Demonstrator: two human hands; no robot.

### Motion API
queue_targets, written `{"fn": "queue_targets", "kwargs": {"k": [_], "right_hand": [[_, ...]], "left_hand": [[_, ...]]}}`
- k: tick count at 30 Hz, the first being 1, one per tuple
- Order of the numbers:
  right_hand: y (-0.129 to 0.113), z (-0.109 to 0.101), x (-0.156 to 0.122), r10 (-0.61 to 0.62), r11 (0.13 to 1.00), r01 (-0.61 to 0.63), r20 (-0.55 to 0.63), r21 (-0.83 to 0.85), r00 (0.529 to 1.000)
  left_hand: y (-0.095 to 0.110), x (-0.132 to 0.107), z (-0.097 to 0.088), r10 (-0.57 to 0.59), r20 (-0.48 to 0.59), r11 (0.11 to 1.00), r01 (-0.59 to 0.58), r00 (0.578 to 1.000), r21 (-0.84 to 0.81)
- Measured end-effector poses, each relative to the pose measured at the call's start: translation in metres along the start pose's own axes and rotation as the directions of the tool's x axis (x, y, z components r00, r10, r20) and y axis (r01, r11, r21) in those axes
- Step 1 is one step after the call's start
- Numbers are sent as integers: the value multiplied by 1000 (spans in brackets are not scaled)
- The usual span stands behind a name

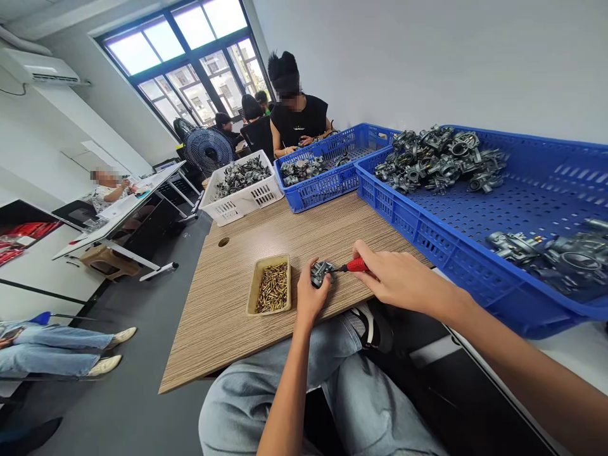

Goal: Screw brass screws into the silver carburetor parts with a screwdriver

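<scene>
My left hand (312,292) is wrapped round a small grey metal carburetor (321,272), held just over the near edge of the wooden table (213,329). A screwdriver with a red handle (357,265) is gripped in my right hand (394,278). Its dark shaft points left, and the tip meets the carburetor's right side; the exact contact point is too small to make out. Left of my left hand stands a cream tub (251,297) filled with small brass-coloured parts (272,288).
A blue crate (394,215) with piles of carburetors (441,155) stands at the right. Behind the table are a smaller blue crate (323,193) and a white crate (237,206), both holding metal parts. A person in black (304,120) works beyond them; a fan (209,149) stands nearby.
</scene>
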State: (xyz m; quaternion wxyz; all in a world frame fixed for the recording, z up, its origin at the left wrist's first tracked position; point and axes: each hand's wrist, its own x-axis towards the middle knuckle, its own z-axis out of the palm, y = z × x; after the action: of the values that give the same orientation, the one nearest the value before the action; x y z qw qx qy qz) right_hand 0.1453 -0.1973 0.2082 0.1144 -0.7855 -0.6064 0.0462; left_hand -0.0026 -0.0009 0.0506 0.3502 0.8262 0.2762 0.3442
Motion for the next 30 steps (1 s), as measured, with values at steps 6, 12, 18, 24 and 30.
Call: {"fn": "queue_targets", "kwargs": {"k": [6, 12, 18, 24, 30], "right_hand": [[-1, 4, 3, 36, 997, -37, -18, -75, 999], [-2, 5, 5, 89, 989, -93, -38, -113, 995], [0, 6, 6, 76, 991, -81, -48, -103, 996], [1, 7, 4, 38, 998, -41, -53, -53, 998], [4, 2, 1, -40, 996, 45, -64, 74, 997]], "left_hand": [[2, 0, 0, -1, 0, 1000, 1, 1000, -7], [0, 0, 0, -4, -1, 1000, 3, 1000, -17], [-1, 0, 1, -5, 2, 1000, 5, 1000, -12], [-3, 0, 0, 4, 12, 1000, -4, 1000, 8], [-9, 4, 1, -2, 25, 999, 1, 1000, 39]]}}
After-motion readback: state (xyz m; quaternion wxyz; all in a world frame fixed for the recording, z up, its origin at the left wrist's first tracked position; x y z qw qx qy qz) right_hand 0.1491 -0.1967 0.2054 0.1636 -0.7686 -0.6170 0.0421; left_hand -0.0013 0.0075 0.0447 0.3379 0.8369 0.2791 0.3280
